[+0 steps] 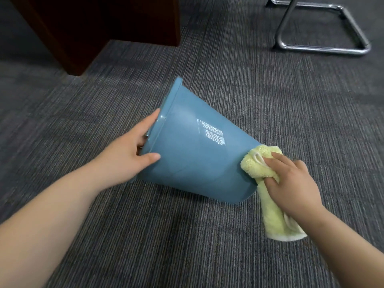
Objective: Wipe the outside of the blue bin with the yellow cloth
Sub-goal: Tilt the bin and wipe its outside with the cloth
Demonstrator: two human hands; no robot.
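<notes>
On the grey carpet (228, 235), mid-scene, the blue bin (187, 159) is tipped on its side, open rim toward far left, closed base toward near right. Whether the lower wall touches the floor cannot be told for certain; it looks propped at the base end.

Left hand (133, 150) is clamped on the rim: thumb pressed on the outer wall, fingers hooked over the edge into the mouth. Right hand (291, 183) is closed round the yellow cloth (261, 165), bunched and pressed against the bin near its base corner; a loose tail of cloth hangs below the wrist toward the near side.

Handling, judged: thin moulded plastic, light, glossy wall, likely slippery and a little flexible under pressure. It would roll or skid if unheld, so the rolled rim is the best hold, being stiffest there. Cloth is soft, plush, conforms to the curve. A printed white label (212, 132) is seen on the upper wall.

Far off: dark wood furniture (93, 28) at left, chrome chair base (322, 46) at right, both well apart from the bin.
</notes>
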